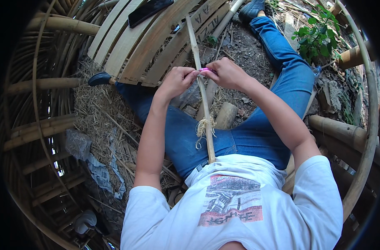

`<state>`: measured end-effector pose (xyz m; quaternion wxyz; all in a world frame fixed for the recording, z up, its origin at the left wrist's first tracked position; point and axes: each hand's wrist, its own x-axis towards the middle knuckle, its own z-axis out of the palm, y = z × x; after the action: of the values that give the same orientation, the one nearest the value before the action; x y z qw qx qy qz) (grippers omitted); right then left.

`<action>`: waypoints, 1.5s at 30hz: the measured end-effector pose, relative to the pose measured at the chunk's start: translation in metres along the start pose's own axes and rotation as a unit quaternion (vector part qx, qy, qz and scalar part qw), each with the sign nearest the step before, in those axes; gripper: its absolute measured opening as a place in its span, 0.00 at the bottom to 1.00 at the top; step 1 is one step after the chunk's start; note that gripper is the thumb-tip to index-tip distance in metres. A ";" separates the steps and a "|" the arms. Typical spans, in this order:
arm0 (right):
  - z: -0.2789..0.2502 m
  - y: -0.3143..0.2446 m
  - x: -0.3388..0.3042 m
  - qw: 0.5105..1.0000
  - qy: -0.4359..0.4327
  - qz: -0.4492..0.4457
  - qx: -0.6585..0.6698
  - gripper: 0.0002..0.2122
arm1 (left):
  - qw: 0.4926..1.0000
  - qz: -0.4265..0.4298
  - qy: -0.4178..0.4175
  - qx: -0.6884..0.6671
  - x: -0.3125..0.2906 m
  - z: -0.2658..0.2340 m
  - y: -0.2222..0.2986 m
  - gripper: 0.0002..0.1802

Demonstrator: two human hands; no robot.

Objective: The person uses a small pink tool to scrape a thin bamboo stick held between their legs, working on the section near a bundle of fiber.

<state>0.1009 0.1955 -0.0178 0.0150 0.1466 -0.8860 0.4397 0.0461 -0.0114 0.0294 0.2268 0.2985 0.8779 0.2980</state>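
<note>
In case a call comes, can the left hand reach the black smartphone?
Likely yes, perhaps leaning: the black smartphone lies uncovered on wooden slats, nothing visibly blocking it, though the left hand is busy at the stick.

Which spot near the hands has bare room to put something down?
The wooden slats between the black phone and left hand look free, though gapped. It's crowded around the stick, near the tied fibre and bamboo stump; plastic and newspaper cover some straw.

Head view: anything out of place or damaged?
Crumpled clear plastic and torn-looking paper lie at left, like stray litter by the straw. A dark phone lies loose on the slatted wood. The long stick shows no obvious damage.
</note>
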 end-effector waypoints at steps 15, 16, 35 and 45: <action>0.015 -0.034 -0.063 0.997 -0.057 0.040 0.042 0.14 | 1.000 -0.007 -0.023 0.001 -0.060 0.029 0.015 0.15; 0.018 -0.035 -0.068 0.996 -0.066 0.045 0.037 0.14 | 1.000 -0.003 -0.022 0.007 -0.065 0.032 0.014 0.14; 0.019 -0.051 -0.091 0.994 -0.093 0.030 0.054 0.13 | 0.999 0.008 -0.018 -0.030 -0.100 0.043 0.026 0.13; 0.000 -0.005 0.012 0.998 0.029 0.006 0.053 0.17 | 0.988 0.082 0.062 0.116 -0.001 -0.016 0.009 0.15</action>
<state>0.0909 0.1895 -0.0121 0.0304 0.1285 -0.8616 0.4901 0.0413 -0.0125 0.0468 0.1106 0.3745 0.8914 0.2299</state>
